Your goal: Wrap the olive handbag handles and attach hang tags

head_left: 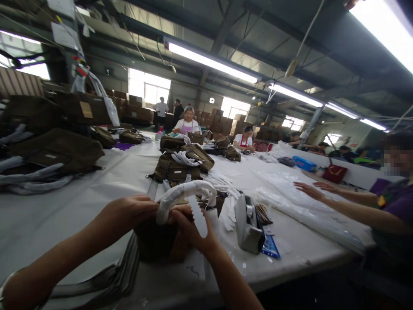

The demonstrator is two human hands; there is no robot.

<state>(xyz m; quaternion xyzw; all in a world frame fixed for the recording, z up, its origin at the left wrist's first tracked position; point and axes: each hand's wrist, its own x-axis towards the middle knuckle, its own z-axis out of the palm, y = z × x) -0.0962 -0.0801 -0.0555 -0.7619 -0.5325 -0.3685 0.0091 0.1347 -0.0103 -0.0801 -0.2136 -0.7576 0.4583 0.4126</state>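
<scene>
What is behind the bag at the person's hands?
Brown bags with white-wrapped handles lie piled farther along the table. What stands directly behind this bag is mostly covered, so I cannot tell.

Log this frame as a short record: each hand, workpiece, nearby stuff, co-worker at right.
left hand: at the top of a brown bag; fingertips partly hidden
right hand: at the bag's top, white toothed strip across it; exact grip unclear
workpiece: the bag, with a white-wrapped handle arching above it
right of bag: grey metal dispenser, blue packet
beyond: pile of brown bags
co-worker's hands: above clear plastic sheets
</scene>
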